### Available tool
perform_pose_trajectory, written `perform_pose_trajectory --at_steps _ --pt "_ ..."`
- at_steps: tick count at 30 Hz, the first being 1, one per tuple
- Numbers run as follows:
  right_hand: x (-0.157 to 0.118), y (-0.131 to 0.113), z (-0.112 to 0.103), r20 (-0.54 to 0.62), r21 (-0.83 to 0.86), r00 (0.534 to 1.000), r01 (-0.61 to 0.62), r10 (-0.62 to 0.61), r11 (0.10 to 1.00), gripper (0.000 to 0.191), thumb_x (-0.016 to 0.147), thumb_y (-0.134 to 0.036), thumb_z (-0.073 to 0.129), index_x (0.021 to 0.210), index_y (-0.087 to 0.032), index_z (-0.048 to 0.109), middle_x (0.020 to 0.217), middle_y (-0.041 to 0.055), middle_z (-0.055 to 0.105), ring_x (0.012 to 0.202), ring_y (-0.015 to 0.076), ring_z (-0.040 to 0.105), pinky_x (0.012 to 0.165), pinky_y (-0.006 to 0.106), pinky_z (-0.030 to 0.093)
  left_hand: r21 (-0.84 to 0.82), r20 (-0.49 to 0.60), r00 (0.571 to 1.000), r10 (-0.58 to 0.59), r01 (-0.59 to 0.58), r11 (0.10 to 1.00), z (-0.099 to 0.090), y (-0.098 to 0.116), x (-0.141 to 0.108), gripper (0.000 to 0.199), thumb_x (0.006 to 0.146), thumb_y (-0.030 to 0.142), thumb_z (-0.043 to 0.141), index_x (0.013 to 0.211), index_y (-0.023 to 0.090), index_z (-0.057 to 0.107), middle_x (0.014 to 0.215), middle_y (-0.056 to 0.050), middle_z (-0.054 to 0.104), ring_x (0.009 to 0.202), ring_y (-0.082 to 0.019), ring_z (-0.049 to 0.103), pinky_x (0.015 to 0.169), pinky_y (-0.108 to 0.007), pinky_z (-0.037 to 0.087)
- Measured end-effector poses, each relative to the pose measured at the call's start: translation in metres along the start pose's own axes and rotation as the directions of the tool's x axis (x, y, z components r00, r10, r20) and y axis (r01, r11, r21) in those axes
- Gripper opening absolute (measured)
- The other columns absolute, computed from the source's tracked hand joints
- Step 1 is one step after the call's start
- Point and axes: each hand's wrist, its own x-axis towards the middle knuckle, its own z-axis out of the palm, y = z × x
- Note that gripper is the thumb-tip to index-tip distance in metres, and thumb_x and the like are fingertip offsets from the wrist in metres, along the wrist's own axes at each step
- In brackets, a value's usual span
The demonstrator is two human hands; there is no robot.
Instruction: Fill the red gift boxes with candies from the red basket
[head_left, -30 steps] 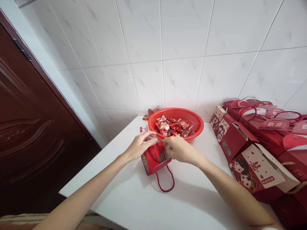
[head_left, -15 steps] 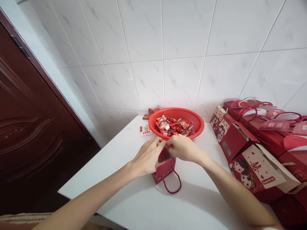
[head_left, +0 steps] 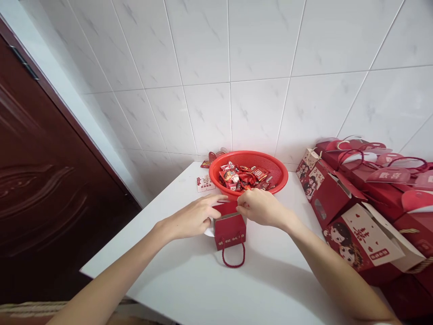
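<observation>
A small red gift box (head_left: pixel 231 231) stands upright on the white table, its top open and its red cord handle hanging over the front side. My left hand (head_left: pixel 193 217) is at the box's left edge with fingers apart; whether they touch the rim I cannot tell. Curled at the far right corner, my right hand (head_left: pixel 260 207) grips the box's upper edge, and its fingertips are partly hidden. A pale flap (head_left: pixel 209 231) shows beneath my left hand. Just behind both hands is a red plastic basket (head_left: pixel 282 177) holding wrapped sweets (head_left: pixel 245 176).
Several red and cream gift boxes (head_left: pixel 363 237) with cord handles crowd the right side. A printed card (head_left: pixel 204 183) lies left of the basket. The white table (head_left: pixel 162 253) meets a tiled wall (head_left: pixel 206 113) behind; a dark red door (head_left: pixel 50 180) is at left.
My left hand has shifted left and its fingers have spread away from the box opening. The box has turned slightly, and its front now faces me more squarely. My right hand stays near the rim.
</observation>
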Motion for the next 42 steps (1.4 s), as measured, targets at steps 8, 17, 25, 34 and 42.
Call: perform_pose_trajectory --at_steps 8,17,25,34,42 --pt "-0.004 0.004 -0.005 0.174 0.009 0.981 0.085 -0.085 0.996 0.051 0.071 -0.069 0.074 0.085 -0.021 0.066 0.077 0.0049 0.066 0.073 0.0226 0.061 0.061 0.028 0.035 -0.042 0.042 0.995 -0.095 0.096 0.994 0.01 0.0 0.002 0.063 0.073 0.006 0.046 0.124 0.033 0.071 0.143 -0.001 0.059 0.13 -0.03 0.056 0.104 -0.042 0.048" --pt "-0.005 0.007 -0.002 0.386 -0.011 0.922 0.023 -0.017 1.0 0.115 0.064 -0.06 0.082 0.158 -0.021 0.028 0.095 0.0101 0.066 0.087 0.0318 0.065 0.069 0.035 0.048 -0.379 0.141 0.959 -0.248 0.283 0.881 -0.002 -0.033 -0.003 0.102 0.07 0.039 0.079 0.158 0.029 0.03 0.163 -0.008 0.032 0.146 -0.036 0.035 0.113 -0.044 0.041" --pt "-0.001 0.014 -0.007 0.59 0.152 0.807 -0.093 -0.015 0.984 0.133 0.063 -0.065 0.079 0.162 -0.027 -0.001 0.119 0.0163 0.061 0.055 0.0145 0.06 0.048 0.03 0.051 -0.49 0.45 0.866 -0.218 0.444 0.751 0.003 -0.05 -0.001 0.107 0.076 0.057 0.076 0.161 0.035 0.014 0.164 -0.006 0.029 0.147 -0.034 0.035 0.111 -0.042 0.043" --pt "-0.01 0.046 -0.049 0.257 0.344 0.953 0.063 -0.159 0.937 0.082 0.073 -0.062 0.074 0.14 -0.019 0.057 0.098 0.0098 0.074 0.079 0.0232 0.069 0.066 0.03 0.052 -0.335 0.031 0.989 -0.142 0.144 0.931 0.026 -0.049 0.008 0.082 0.084 0.058 0.069 0.155 0.031 0.036 0.16 -0.01 0.036 0.145 -0.036 0.035 0.113 -0.048 0.039" --pt "0.089 0.071 -0.033 0.212 0.053 0.972 -0.114 0.101 0.992 0.115 0.061 -0.046 0.086 0.159 -0.025 0.029 0.158 0.0144 0.04 0.141 0.0403 0.043 0.109 0.047 0.042 -0.275 0.058 0.986 -0.158 0.168 0.947 0.033 -0.037 0.013 0.084 0.091 0.064 0.056 0.16 0.031 0.021 0.162 -0.013 0.026 0.148 -0.036 0.024 0.119 -0.053 0.026"
